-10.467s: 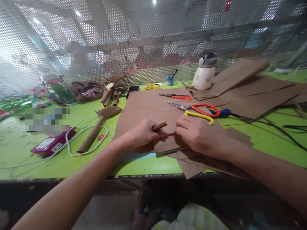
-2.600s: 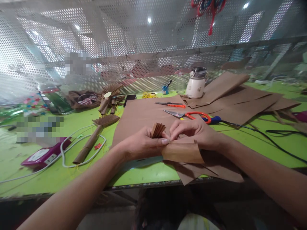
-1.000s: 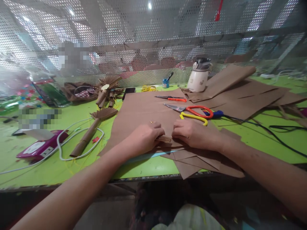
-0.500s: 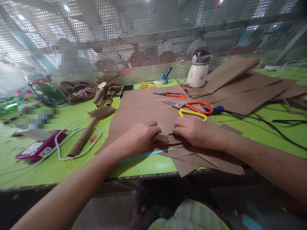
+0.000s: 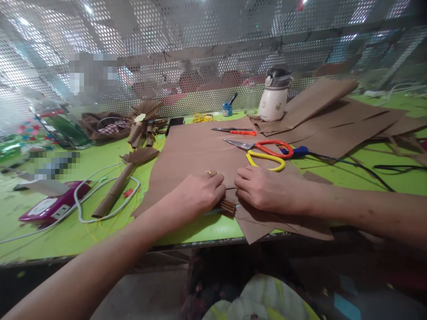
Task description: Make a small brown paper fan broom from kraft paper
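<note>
Pleated paper [image 5: 227, 205]: end pokes out under left hand [image 5: 204, 192], which pinches it. Right hand [image 5: 256, 189]: fingers curled together over brown paper [image 5: 196, 151], just right of left; grip hidden. Scissors [image 5: 256, 148] beyond right hand, cutter [image 5: 238, 131] beyond those. Bottle [image 5: 274, 100] farther back.

Green tabletop [image 5: 216, 226]: at centre, a large brown paper sheet [image 5: 187, 151]; at left, a magenta power strip [image 5: 50, 206], white cable [image 5: 95, 221] and paper roll [image 5: 111, 195] with fanned top; farther back, a black phone [image 5: 175, 121], yellow string [image 5: 202, 118] and blue jar [image 5: 227, 110]
</note>
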Demonstrator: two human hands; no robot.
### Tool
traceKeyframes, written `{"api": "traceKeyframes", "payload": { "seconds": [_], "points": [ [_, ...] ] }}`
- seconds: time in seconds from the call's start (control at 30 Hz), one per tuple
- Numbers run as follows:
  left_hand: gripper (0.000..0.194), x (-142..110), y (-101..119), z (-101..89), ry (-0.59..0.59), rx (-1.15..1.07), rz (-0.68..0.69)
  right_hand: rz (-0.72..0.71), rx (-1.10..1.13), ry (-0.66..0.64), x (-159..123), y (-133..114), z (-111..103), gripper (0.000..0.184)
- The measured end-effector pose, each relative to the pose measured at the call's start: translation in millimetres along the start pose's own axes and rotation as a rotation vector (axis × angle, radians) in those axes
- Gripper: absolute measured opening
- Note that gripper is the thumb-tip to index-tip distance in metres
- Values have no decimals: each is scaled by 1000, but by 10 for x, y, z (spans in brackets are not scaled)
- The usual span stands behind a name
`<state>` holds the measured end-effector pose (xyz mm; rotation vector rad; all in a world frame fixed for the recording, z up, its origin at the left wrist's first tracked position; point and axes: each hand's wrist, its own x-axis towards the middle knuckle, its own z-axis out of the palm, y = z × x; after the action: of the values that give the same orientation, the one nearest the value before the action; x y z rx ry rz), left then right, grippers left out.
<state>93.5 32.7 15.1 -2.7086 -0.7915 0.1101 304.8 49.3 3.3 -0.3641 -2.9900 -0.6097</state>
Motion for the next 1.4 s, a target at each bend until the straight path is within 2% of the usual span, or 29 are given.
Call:
{"api": "traceKeyframes", "payload": {
  "seconds": [0.07,0.13,0.3,0.33,0.43,0.53,0.73,0.8,0.93,1.0,1.07,1.13,1.23,1.33,1.4],
  "points": [
    [9,-6,-3,-13,6,-43,-4,-28,-20,-26,6,-6,-9,24],
    [9,-7,-34,4,22,-149,-64,-51,-37,-43,7,-9,-14,23],
    [24,75,-179,126,56,-600,-314,-20,-66,8,-25,-13,14,22],
    [24,100,-203,147,70,-683,-404,-1,-75,29,-35,-14,26,23],
    [28,151,-238,167,24,-900,-509,58,-97,108,-54,-11,56,26],
    [33,141,-221,134,-17,-1088,-540,98,-88,174,-43,-10,60,26],
    [32,62,-154,88,77,-1365,-549,163,14,229,-23,-58,50,28],
    [30,55,-151,94,69,-1382,-559,227,152,269,-35,-51,38,24],
    [26,68,-150,106,65,-1350,-554,436,537,440,-12,63,-26,14],
    [23,77,-141,112,74,-1325,-518,528,688,375,36,137,-55,15],
    [20,82,-132,117,101,-1304,-493,580,820,206,89,190,-69,19],
    [20,82,-128,120,131,-1255,-483,598,915,105,129,212,-66,27],
    [22,77,-135,116,183,-1053,-454,638,1003,110,147,209,-41,31],
    [22,72,-142,118,243,-853,-429,692,1043,160,134,198,-12,25],
    [21,69,-140,124,243,-801,-428,700,1025,214,120,193,4,20]
  ]
}}
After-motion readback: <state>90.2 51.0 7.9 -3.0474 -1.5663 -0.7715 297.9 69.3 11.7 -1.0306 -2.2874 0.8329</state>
